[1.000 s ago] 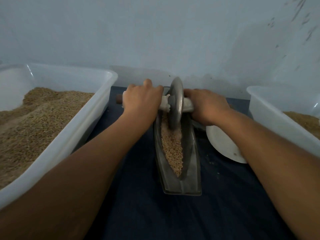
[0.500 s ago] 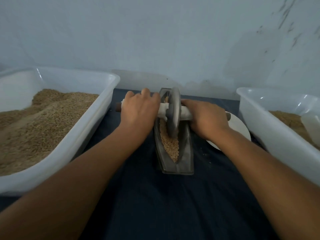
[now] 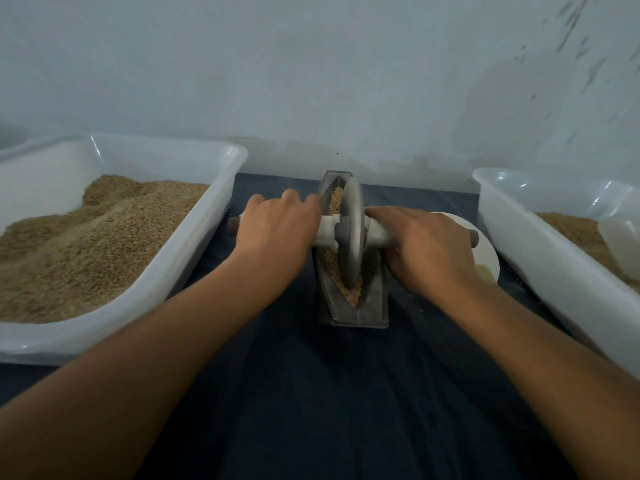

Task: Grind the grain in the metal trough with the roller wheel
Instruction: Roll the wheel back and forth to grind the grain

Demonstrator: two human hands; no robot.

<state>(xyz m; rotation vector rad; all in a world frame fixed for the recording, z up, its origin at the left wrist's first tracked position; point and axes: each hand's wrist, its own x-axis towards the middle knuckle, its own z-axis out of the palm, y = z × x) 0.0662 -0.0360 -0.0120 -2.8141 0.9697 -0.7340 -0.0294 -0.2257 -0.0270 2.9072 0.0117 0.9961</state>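
at the centre of the frame a narrow grey metal trough [image 3: 372, 306] with pointed ends lies lengthwise on a dark blue cloth-covered worktop [image 3: 311, 393], its far end toward the pale wall [image 3: 311, 64]. tan grain [image 3: 353, 294] fills its groove, showing both beyond and in front of the wheel. a grey metal roller wheel [image 3: 351, 233] stands upright on edge in the groove, over the middle of the trough, with its lower rim sunk into the grain. a white-wrapped axle handle [image 3: 325, 232] runs crosswise through the wheel, with dark brown ends sticking out on both sides.

the left hand [image 3: 277, 226] is clamped over the handle just left of the wheel, fingers curled over the top. the right hand [image 3: 429, 244] grips the handle just right of the wheel, knuckles up, fingers wrapped round the bar. both forearms reach in from the lower corners.

at the left of the frame a large white plastic tub [image 3: 214, 237] holds a heaped mound of the same tan grain. at the right edge a 2nd white plastic tub [image 3: 540, 258] holds a lower layer of grain and a translucent scoop [image 3: 620, 244]. a round white plate [image 3: 485, 251] lies between the trough and the right tub, partly hidden behind the right hand.
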